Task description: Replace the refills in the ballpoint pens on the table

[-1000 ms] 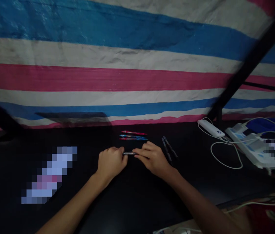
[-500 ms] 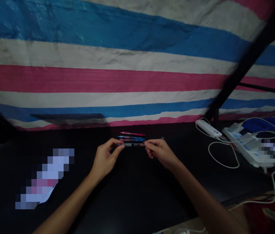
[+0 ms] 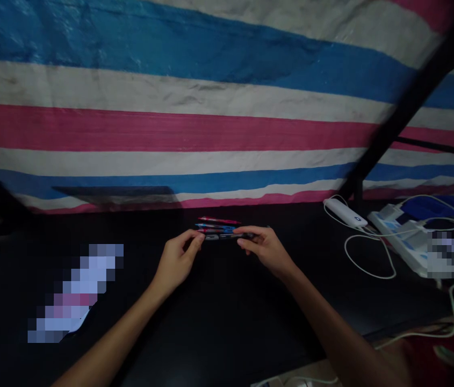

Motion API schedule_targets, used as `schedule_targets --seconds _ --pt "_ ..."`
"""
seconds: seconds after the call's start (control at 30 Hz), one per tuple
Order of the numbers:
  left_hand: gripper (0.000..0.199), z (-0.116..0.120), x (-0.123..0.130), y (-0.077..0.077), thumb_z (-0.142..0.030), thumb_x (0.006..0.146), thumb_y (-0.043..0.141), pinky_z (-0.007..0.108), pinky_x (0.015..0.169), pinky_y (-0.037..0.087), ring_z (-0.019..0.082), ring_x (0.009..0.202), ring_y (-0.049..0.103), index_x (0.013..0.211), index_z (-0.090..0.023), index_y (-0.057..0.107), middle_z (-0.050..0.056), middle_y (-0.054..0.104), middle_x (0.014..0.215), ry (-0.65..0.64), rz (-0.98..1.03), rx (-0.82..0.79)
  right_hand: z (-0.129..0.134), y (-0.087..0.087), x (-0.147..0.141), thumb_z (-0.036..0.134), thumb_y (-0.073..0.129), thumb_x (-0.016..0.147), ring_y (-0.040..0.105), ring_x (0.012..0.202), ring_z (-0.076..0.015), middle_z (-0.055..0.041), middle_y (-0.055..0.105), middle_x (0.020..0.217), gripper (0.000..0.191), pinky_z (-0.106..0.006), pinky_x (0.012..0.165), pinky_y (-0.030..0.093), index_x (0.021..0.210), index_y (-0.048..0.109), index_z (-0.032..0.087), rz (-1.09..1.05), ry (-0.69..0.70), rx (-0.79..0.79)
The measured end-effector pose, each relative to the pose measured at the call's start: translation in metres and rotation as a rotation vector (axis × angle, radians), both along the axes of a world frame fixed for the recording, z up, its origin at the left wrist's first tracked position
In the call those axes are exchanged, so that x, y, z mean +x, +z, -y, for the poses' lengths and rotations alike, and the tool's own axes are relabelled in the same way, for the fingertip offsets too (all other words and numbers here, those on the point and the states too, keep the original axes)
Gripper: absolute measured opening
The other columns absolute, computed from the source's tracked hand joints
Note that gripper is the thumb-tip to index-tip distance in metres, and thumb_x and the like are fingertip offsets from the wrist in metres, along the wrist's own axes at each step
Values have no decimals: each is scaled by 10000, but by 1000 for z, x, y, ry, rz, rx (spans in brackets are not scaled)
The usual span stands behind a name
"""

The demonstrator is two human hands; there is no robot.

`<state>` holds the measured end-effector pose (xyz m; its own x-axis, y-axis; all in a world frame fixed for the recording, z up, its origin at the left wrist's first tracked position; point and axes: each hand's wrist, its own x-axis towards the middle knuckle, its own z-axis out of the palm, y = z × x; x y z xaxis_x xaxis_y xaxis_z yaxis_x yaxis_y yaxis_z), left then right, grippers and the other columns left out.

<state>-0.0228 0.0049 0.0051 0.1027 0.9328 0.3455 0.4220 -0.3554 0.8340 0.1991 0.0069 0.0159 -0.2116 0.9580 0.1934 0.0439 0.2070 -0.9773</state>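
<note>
A dark pen [image 3: 219,236] with a grey grip section lies crosswise between my two hands. Its left end is pinched by the thumb and index finger of my left hand [image 3: 178,259]. The thumb and index finger of my right hand [image 3: 267,248] sit on either side of its right end, which shows between them. Just behind it on the black table are a red pen [image 3: 219,220] and a blue pen [image 3: 214,227]. Another reddish pen lies close against the dark one, partly covered by my left fingertips.
The black table [image 3: 210,322] backs onto a striped sheet [image 3: 170,131]. At left lies a phone-like item [image 3: 77,295], its surface pixelated. On the right are a white power bank [image 3: 345,212], a white power strip [image 3: 400,242] and looping cables [image 3: 394,271].
My right hand's thumb and index finger have parted slightly and shifted along the dark pen's right end, where more of it shows. My left hand keeps its pinch, nearly still.
</note>
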Motion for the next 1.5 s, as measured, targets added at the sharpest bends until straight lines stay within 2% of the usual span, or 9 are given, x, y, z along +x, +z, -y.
schedule_targets --seconds 0.13,0.33,0.5,0.7,0.87,1.03,1.2,1.37,1.5 --pt "211 -3 1 -1 -339 763 653 225 636 409 120 656 545 863 -153 661 0 607 674 1 389 -141 -1 -1 -2 387 643 758 553 563 -107 -54 649 796 358 -218 461 395 1047 659 177 -61 -7 -151" --pt "247 -5 1 -3 -273 673 749 228 666 443 110 659 581 870 -136 687 16 647 688 -19 691 -250 -4 -5 0 408 607 786 510 476 -89 -15 571 565 291 -207 432 366 717 654 129 -38 -15 -182" --pt "232 -5 1 -4 -263 680 749 216 677 447 100 661 586 865 -137 690 15 659 697 -24 700 -256 -2 1 1 287 711 690 583 625 -113 -33 641 849 345 -220 502 435 1021 651 211 -179 -45 -152" --pt "247 -5 2 -7 -262 705 732 230 708 453 111 694 602 913 -139 683 26 672 720 -49 638 -261 -4 -1 1 402 623 766 534 500 -106 -27 578 580 281 -209 432 391 738 647 123 -47 -61 -209" --pt "240 -6 2 -7 -266 704 733 229 709 455 114 703 604 901 -140 680 26 675 720 -33 631 -246 -3 2 1 310 720 676 593 666 -131 -35 607 868 346 -222 493 453 988 626 195 -140 -60 -140" --pt "245 -5 3 -7 -263 710 728 224 706 457 113 702 611 919 -144 680 27 680 734 -44 601 -255 -4 -1 0 409 594 782 547 534 -111 -28 568 640 280 -215 441 400 784 631 132 -44 -40 -226" --pt "243 -5 2 -7 -262 701 734 224 698 460 114 700 612 905 -143 680 29 683 744 -15 610 -251 -4 -2 1 304 709 675 570 633 -113 -25 593 852 391 -216 489 429 1040 604 209 -142 -73 -125" --pt "253 -3 4 -4 -263 693 738 229 692 461 118 689 612 911 -144 685 28 684 729 -21 605 -263 -3 -1 -2 373 623 751 512 528 -100 -6 550 616 241 -213 452 389 818 637 142 -65 -111 -152" --pt "260 -3 4 -4 -259 690 739 243 698 466 128 694 620 917 -145 688 37 688 740 -16 603 -262 -2 -1 -3 276 704 667 545 618 -101 -11 562 834 335 -201 465 413 984 620 204 -147 -96 -84"
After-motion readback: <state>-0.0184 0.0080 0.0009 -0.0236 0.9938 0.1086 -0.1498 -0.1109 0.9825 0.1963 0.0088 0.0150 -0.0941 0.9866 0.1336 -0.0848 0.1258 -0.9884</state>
